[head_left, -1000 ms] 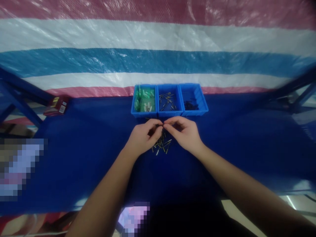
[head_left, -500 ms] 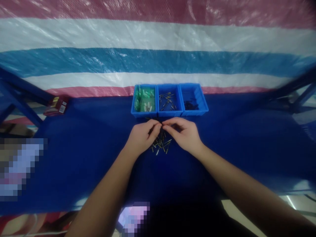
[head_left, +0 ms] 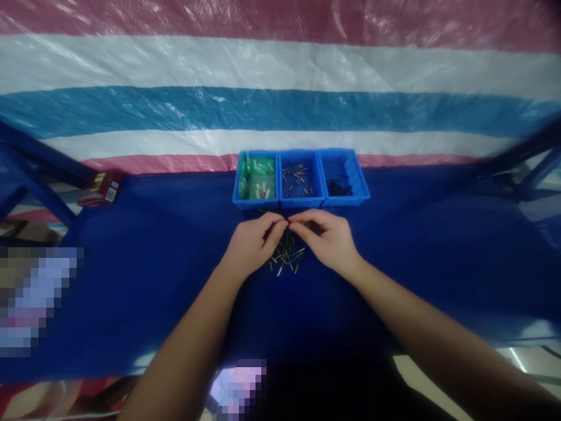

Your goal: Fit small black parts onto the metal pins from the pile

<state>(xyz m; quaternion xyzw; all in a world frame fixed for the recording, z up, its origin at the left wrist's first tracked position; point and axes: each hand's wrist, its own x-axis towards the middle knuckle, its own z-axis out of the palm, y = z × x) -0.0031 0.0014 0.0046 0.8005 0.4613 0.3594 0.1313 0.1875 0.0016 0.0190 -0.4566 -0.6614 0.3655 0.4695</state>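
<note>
Striped sheeting (head_left: 280, 108) in red, white and blue hung behind a dark blue work surface (head_left: 153, 280). Clock positions were read from the meeting fingertips, twelve pointing away from the wearer.

Slender metal pins (head_left: 285, 255) lay in a loose, crossed heap on that surface at six o'clock, just beneath the fingertips and partly hidden by the hands. Left hand (head_left: 252, 242), at eight o'clock, had thumb and fingertips drawn together. Right hand (head_left: 328, 237), at three to four o'clock, showed a like pinch, thumb and forefinger nearly meeting, their tips next to the left ones. It could not be told whether either pinch held a piece; the contact point was too small and dark.

Three blue bins stood side by side beyond the hands. Left bin (head_left: 255, 204), at eleven o'clock, contained green wrapping (head_left: 246, 184) and pale short pieces. Middle bin (head_left: 302, 202), just past twelve, contained scattered slender pieces (head_left: 299, 174). Right bin (head_left: 346, 201), between one and two, contained dark small pieces (head_left: 340, 188).

Well apart, toward nine to ten o'clock, sat a dark red box (head_left: 100, 188) near a blue frame (head_left: 37, 146).
</note>
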